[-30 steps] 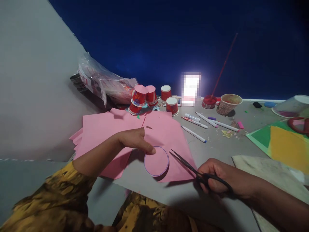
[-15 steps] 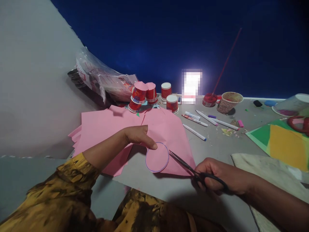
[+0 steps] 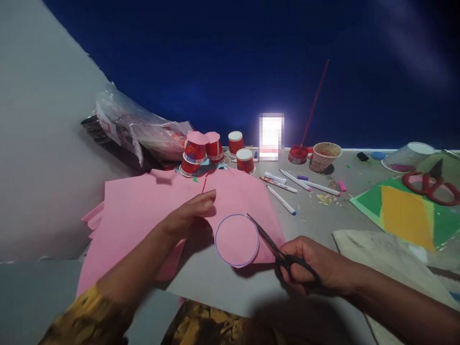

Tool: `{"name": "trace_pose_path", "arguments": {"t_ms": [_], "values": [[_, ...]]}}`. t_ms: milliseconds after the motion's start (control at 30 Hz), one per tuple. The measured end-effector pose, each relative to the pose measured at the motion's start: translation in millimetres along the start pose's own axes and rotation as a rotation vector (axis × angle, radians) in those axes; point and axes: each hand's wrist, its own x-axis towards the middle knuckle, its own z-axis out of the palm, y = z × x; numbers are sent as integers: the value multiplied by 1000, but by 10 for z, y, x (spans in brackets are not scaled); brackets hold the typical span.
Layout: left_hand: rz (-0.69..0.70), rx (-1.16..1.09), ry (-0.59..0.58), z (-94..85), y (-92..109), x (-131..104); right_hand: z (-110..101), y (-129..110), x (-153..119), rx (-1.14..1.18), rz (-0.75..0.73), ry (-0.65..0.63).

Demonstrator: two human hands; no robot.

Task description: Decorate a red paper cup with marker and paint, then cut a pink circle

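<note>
A pink paper sheet [image 3: 235,189] carries a circle [image 3: 237,241] outlined in blue, its lower left side cut free along the line. My right hand [image 3: 304,263] grips black-handled scissors [image 3: 264,235], fingers through the loops. The blades lie nearly together across the paper, tips at the circle's upper right outline. Left of the circle, my left hand [image 3: 192,211] hovers at the sheet's cut edge, fingers stretched and apart from the circle; whether it touches the paper is unclear. More pink sheets [image 3: 136,211] lie beneath and to the left.
Red paper cups [image 3: 245,163] stand at the back, some topped with pink paper. White markers [image 3: 282,200] lie right of the sheet. Farther right are a stained cup [image 3: 325,157], red-handled scissors [image 3: 431,187], yellow paper [image 3: 406,215] and a cloth [image 3: 381,254].
My left thumb has come off the circle and that hand has drawn back to the left. The scissors have shifted up along the circle's right side. The camera view has turned slightly right.
</note>
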Motion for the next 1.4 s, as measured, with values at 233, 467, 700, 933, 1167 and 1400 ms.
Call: {"name": "trace_pose_path", "arguments": {"t_ms": [233,467,700,933,1167,1400], "values": [[157,-189,399,495,-408,-632,1,54,67,-78,-7,54],[75,66,498,732,-576,-395,35,83,86,-59,-12,41],[20,62,437,740,-549,-282,42,-4,41,-9,-4,28],[-25,-89,413,708,-593,-253,45,6,51,84,22,11],[-45,-121,421,706,-574,-277,20,59,64,74,27,22],[-74,-105,460,682,-572,-288,38,68,73,53,57,59]]}}
